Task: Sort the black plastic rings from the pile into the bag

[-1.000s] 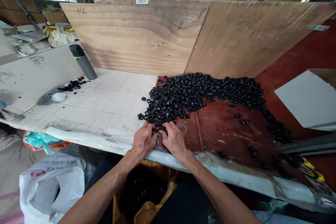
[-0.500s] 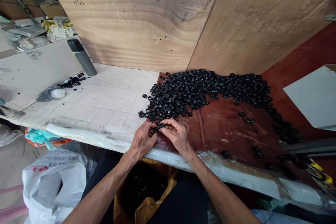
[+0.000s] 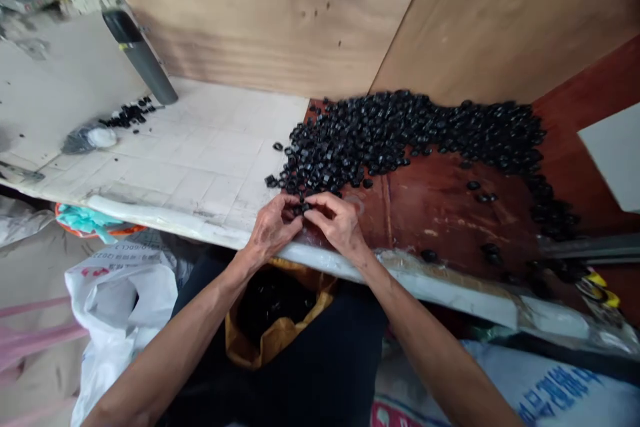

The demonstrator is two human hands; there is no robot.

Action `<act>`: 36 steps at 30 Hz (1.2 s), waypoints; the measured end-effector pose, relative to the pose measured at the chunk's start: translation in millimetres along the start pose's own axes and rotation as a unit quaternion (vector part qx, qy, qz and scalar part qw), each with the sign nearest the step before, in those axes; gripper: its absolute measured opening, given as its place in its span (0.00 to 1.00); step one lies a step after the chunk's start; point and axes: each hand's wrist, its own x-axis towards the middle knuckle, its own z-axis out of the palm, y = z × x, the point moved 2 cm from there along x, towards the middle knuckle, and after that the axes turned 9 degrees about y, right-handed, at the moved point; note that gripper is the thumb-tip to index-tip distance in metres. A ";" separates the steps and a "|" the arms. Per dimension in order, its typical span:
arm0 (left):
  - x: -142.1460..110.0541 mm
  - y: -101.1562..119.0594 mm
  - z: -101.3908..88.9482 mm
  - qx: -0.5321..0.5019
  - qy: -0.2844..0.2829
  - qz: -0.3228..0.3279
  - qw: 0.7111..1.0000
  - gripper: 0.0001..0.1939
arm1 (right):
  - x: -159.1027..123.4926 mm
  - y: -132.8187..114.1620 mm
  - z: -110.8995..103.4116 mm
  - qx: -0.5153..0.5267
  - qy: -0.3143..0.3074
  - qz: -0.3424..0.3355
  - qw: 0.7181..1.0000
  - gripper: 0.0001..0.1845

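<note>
A long heap of small black plastic ring-shaped parts [image 3: 370,137] lies across the reddish-brown board. At the heap's near left end, close to the table edge, my left hand [image 3: 274,225] is closed, thumb and fingertips pinched around small black parts. My right hand [image 3: 337,221] meets it fingertip to fingertip, its thumb and index finger pinching a small black ring [image 3: 306,207] between the two hands. Fingers partly cover these parts, so how many each hand holds cannot be made out.
A grey bottle [image 3: 147,67] stands back left, near a small black pile [image 3: 130,113] and a plastic bag [image 3: 90,138]. A plywood wall [image 3: 260,20] closes the back. Below the table edge sits an orange-yellow sack [image 3: 245,347] of black parts. Yellow-handled scissors [image 3: 603,290] lie far right.
My view has tipped downward, so the table sits higher in the picture and more of the sack shows. Both hands stay together at the same spot by the heap, fingertips slightly shifted.
</note>
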 end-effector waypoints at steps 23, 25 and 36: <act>1.0 -5.9 -2.6 -0.120 -0.017 0.072 0.990 0.10 | 0.1 1.0 5.3 0.099 -0.037 0.117 0.987 0.12; 1.0 -5.9 -3.4 -0.119 -0.005 0.090 0.989 0.10 | -0.8 0.6 5.4 0.099 -0.047 0.105 0.988 0.11; 0.3 3.8 -6.7 -0.084 -0.031 0.108 0.990 0.09 | -2.3 2.2 11.8 -0.082 0.000 -0.031 0.996 0.24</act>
